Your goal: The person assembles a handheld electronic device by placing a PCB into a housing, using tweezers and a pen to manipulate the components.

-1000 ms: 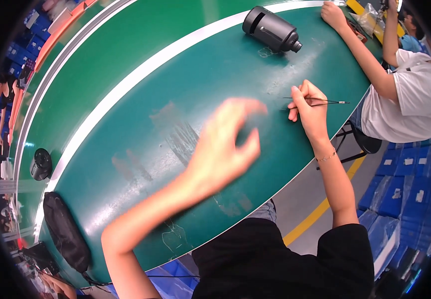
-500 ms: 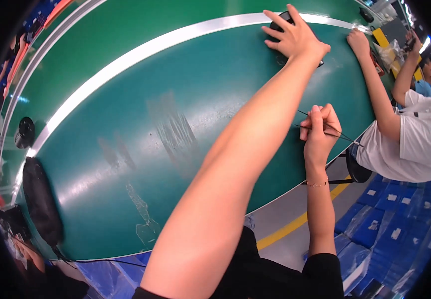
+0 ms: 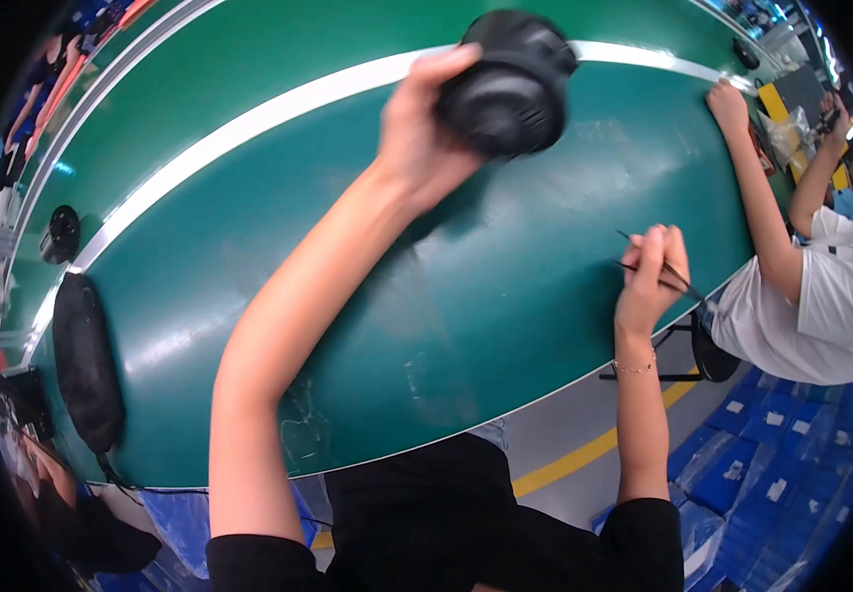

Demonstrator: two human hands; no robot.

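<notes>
My left hand [image 3: 414, 133] grips a bulky black round housing [image 3: 507, 99] with ribbed sides, held up above the far side of the green work surface [image 3: 505, 296]. The housing is somewhat blurred, and its exact kind cannot be told. The thumb lies along its left side, while the other fingers are mostly hidden beneath or behind it. Over the near right part of the surface, my right hand [image 3: 653, 276] pinches black tweezers [image 3: 695, 295]. Their two tips point left and stand apart, with nothing visible between them.
A long black padded pouch [image 3: 88, 365] with a cord lies at the left end, near a small black round part [image 3: 60, 235]. A white strip [image 3: 278, 123] crosses the far side. On the right sits a co-worker [image 3: 811, 306] in white; blue wrapped boxes [image 3: 752, 474] stand below.
My left hand, earlier spread over the black thing at the far right, now grips the black housing and has brought it left and up. My right hand has shifted slightly down and right with the tweezers.
</notes>
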